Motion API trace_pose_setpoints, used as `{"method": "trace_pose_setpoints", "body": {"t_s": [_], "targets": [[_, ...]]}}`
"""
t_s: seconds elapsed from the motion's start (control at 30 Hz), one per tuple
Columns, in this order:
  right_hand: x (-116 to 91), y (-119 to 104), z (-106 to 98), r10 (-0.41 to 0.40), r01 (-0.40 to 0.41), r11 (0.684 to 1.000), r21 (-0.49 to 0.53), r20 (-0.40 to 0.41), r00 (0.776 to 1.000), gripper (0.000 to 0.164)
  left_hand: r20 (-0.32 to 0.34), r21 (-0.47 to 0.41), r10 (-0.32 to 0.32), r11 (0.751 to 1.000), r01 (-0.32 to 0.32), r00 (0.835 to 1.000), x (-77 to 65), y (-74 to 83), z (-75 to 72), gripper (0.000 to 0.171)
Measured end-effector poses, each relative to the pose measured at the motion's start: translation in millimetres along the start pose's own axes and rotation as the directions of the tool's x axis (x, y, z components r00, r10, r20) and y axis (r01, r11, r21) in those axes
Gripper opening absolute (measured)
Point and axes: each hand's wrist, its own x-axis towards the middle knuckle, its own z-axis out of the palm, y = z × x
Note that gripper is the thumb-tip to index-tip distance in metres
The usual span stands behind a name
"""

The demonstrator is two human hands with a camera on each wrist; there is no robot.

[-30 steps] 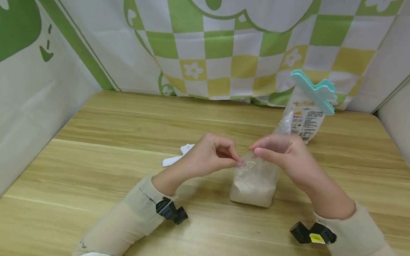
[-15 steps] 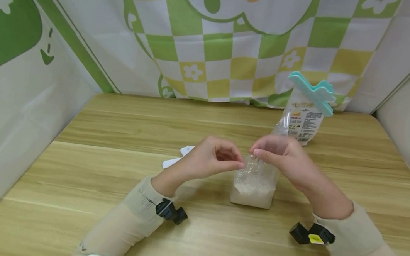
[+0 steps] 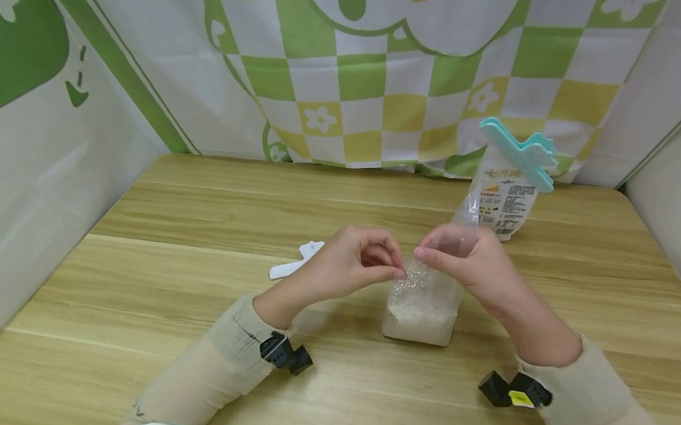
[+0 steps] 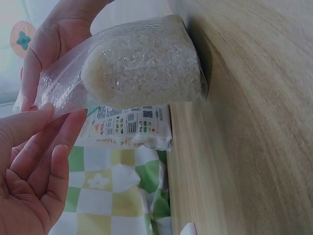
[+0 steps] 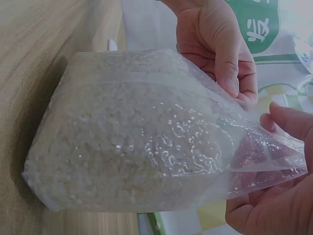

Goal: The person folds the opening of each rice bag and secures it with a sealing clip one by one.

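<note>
A clear plastic bag of white rice (image 3: 421, 322) stands upright on the table, its filled base resting on the wood and its upper part bare film. My left hand (image 3: 352, 264) pinches the film at the bag's upper left edge between thumb and fingers. On the other side, my right hand (image 3: 482, 265) pinches the top of the bag with thumb and forefinger. In the left wrist view, the left thumb (image 4: 29, 120) presses the gathered film of the rice bag (image 4: 146, 68). From the right wrist, the bag (image 5: 122, 147) narrows toward my right hand (image 5: 279, 205).
Behind the right hand stands a printed packet (image 3: 508, 205) with a teal bag clip (image 3: 519, 154) across its top. A white clip (image 3: 291, 266) lies on the table (image 3: 197, 308), partly hidden by my left wrist. A checked cloth (image 3: 360, 111) hangs at the back.
The right thumb and fingertips have shifted slightly left along the bag's top. My left fingertips have moved only a little at the film. The bag stays in place.
</note>
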Motion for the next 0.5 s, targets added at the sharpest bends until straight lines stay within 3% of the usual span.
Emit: {"method": "trace_pose_setpoints", "body": {"t_s": [0.5], "targets": [[-0.9, -3.6, 0.5, 0.03, -0.038, 0.996, -0.079, -0.098, 0.995, 0.013, -0.005, 0.009, 0.0, 1.0, 0.0, 1.0, -0.3, -0.2, -1.2, 0.011]]}}
